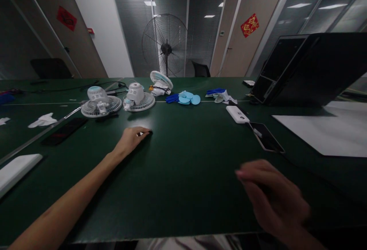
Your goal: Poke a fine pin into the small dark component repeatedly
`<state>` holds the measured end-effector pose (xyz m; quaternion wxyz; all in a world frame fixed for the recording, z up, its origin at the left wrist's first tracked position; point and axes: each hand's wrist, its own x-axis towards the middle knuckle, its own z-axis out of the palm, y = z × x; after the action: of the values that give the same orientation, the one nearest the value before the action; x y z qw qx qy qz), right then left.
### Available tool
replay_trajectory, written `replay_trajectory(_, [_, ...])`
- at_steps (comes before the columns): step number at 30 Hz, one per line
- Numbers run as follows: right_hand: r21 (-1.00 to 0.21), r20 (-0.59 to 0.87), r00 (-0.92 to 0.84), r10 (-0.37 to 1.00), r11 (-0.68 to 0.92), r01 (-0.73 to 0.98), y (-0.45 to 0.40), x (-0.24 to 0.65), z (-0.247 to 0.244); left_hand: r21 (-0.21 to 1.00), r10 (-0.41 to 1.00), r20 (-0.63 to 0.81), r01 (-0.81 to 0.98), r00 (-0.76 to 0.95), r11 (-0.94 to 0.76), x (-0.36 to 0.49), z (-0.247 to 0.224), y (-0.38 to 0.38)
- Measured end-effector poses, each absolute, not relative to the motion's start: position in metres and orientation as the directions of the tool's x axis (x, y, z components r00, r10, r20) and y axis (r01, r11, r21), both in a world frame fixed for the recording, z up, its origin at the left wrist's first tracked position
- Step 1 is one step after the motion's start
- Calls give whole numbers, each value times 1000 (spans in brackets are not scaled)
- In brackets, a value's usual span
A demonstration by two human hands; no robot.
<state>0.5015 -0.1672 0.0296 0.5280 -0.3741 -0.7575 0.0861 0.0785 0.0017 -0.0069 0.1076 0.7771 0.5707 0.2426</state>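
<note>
My left hand (132, 140) reaches over the green table, thumb and forefinger pinched together. Between the tips shows a small dark piece (150, 132), too small to name, just above or touching the tabletop. Closer to me on the right, my right hand (271, 194) is raised above the table, slightly blurred. Its fingers are curled in and the thumb lies close to them; whether anything is inside is hidden. Beyond the left hand lie two white fan heads, a left one (99, 99) and a right one (137, 95), grilles down. A third small fan (161, 81) leans behind them.
Light blue fan blades (187, 98) and blue-and-white gloves (220, 94) lie farther back. On the right are a white power bank (237, 114), a cabled phone (266, 137), white paper (341, 127) and a black computer case (304, 70). A dark phone (64, 130) lies left.
</note>
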Motion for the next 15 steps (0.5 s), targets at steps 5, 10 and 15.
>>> replay_trajectory(5, [-612, 384, -379, 842, 540, 578, -99, 469, 23, 526, 817, 225, 640, 531, -561, 155, -12, -38])
replay_trajectory(10, [-567, 229, -496, 837, 529, 631, -88, 466, -1, 704, 789, 154, 495, 594, -510, 191, -9, -71])
replay_trajectory(15, [-553, 262, -514, 817, 564, 614, -90, 466, -8, 799, 803, 116, 425, 585, -425, 195, -8, -75])
